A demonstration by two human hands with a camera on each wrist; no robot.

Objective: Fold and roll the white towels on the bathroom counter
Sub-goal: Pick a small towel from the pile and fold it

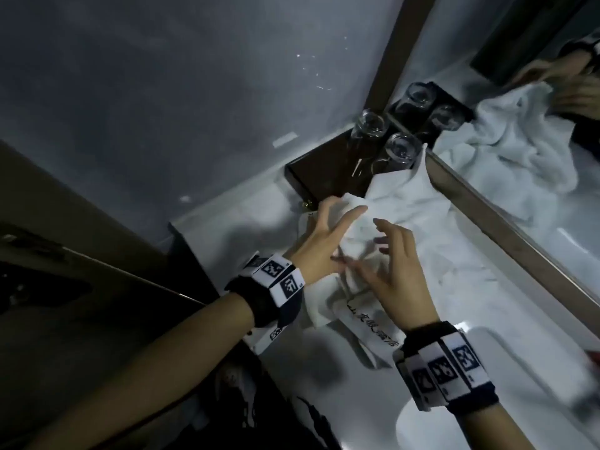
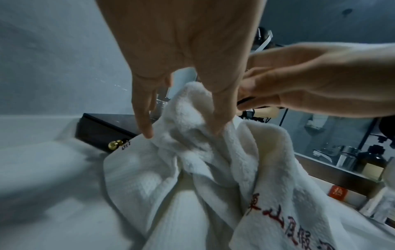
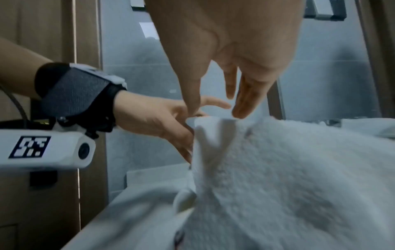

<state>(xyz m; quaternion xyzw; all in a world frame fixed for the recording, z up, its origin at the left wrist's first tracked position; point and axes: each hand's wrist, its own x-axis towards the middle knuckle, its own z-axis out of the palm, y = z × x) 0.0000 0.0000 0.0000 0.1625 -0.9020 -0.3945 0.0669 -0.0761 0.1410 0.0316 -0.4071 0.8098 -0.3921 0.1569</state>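
A crumpled white towel (image 1: 406,222) with embroidered lettering (image 1: 373,329) lies on the white counter (image 1: 227,222). My left hand (image 1: 344,206) holds a bunched fold of it at the towel's left end. In the left wrist view the fold (image 2: 192,104) rises between thumb and fingers of that hand (image 2: 181,132). My right hand (image 1: 360,245) hovers over the towel's middle with fingers spread. In the right wrist view its thumb and fingers (image 3: 215,111) point down just above a raised towel edge (image 3: 211,125) and grip nothing. The left hand (image 3: 153,121) is close beside that edge.
A dark wooden tray (image 1: 311,177) with two upturned glasses (image 1: 370,125) stands in the back corner, touching the towel. A framed mirror (image 1: 519,141) runs along the right. A white basin (image 1: 487,417) lies near my right wrist. Bottles (image 2: 371,165) and a small orange box (image 2: 338,191) are farther along.
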